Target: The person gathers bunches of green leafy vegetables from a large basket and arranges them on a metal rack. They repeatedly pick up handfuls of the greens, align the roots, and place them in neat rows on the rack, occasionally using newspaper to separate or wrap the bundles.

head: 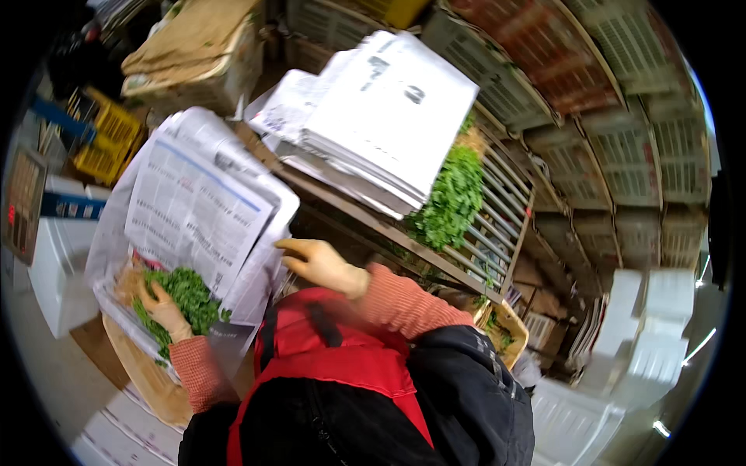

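Observation:
My left hand (162, 309), in a pale glove, rests with spread fingers on a bunch of leafy greens (189, 300) at the near end of a container lined with newspaper (195, 204). Whether its fingers grip any stems cannot be told. My right hand (320, 265), gloved alike, is at the container's right edge, its fingers apart and touching or just above the paper lining (280, 215). Printed sheets cover the far part of the container. Beyond my right hand, a thick stack of paper (390, 116) lies on a slatted metal rack, beside another bunch of greens (451, 201).
The slatted rack (495, 233) has a raised frame edge. A cloth-covered foam box (192, 58) stands at the far left, near yellow crates (113, 137) and a scale display (23, 204). Stacked crates (583, 151) line the right side; white foam boxes (658, 326) stand nearer.

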{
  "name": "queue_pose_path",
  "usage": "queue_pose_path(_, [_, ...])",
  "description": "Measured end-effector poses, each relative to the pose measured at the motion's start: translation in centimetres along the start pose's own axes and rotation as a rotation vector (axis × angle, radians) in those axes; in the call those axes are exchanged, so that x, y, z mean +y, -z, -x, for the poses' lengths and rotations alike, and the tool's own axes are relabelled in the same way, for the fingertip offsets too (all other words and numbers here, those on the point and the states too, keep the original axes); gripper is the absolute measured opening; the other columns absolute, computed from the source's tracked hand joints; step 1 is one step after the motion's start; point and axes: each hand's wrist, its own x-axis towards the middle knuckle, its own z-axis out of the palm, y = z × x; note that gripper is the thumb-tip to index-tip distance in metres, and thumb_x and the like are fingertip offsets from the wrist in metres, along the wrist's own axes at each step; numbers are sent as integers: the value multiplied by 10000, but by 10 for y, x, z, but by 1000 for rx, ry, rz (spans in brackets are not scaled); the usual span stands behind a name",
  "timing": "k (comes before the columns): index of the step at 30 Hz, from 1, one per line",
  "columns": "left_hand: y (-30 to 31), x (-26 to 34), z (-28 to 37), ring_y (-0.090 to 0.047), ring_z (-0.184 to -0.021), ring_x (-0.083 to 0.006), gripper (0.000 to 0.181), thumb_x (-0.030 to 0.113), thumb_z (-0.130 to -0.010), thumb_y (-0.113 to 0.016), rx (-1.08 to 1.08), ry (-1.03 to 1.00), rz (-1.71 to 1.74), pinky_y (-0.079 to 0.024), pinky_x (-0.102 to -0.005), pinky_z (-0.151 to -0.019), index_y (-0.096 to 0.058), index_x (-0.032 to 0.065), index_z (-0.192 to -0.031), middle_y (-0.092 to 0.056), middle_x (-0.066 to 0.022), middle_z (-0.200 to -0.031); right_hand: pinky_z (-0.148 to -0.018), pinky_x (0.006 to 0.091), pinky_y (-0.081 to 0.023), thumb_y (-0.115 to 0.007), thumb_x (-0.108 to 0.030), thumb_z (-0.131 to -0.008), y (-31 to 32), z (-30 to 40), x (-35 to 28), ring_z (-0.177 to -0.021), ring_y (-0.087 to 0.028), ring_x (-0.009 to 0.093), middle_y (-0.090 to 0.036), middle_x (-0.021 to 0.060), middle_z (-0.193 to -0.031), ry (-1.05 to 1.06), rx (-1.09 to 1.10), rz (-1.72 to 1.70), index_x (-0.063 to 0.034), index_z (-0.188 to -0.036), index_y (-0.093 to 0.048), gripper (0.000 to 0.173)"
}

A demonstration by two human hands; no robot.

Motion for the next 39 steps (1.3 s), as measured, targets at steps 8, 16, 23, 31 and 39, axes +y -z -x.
queue_pose_path(8, [-146,405,166,-541,-1094,-368,353,75,-808,-611,-965,-676,524,-429,-371,-946,-556,-59,-1130,-586,-232,-1124,-692,236,-484,-598,-120,-868,252,191,111,-847,-637,154,-660,112,-1015,-292,1095,-269,1,-1179,-578,334])
queue_pose_path(16, [-368,534,258,-573,-1029,-374,705,401,-878,-570,-919,-676,-246,-493,-405,-860,-344,-97,-1323,-523,-302,-1174,-726,330,-461,-586,-472,-859,372,153,230,-813,-594,217,-626,128,-1059,-670,822,-761,10,-1163,-568,571])
queue_pose_path(23, [-367,544,290,-619,-937,-371,702,399,-858,-587,-1096,-366,-240,-502,-415,-822,-357,-69,-1329,-607,-292,-1032,-798,320,-446,-639,-395,-833,370,128,229,-880,-610,189,-680,138,-954,-363,871,-431,17,-1048,-647,465])
queue_pose_path(31, [-361,549,300,-581,-1036,-369,490,289,-860,-595,-1015,-723,-41,-452,-424,-933,-504,-15,-1232,-588,-237,-1147,-875,317,-417,-510,-536,-885,421,191,270,-926,-592,212,-665,133,-974,-549,716,-474,36,-1091,-620,618])
queue_pose_path(39, [-392,572,310,-550,-1079,-338,607,302,-811,-675,-1171,-838,-340,-458,-414,-904,-451,-44,-1257,-554,-242,-1180,-699,367,-483,-561,-443,-857,442,156,253,-739,-651,291,-665,196,-774,-832,785,212,0,-845,-697,464])
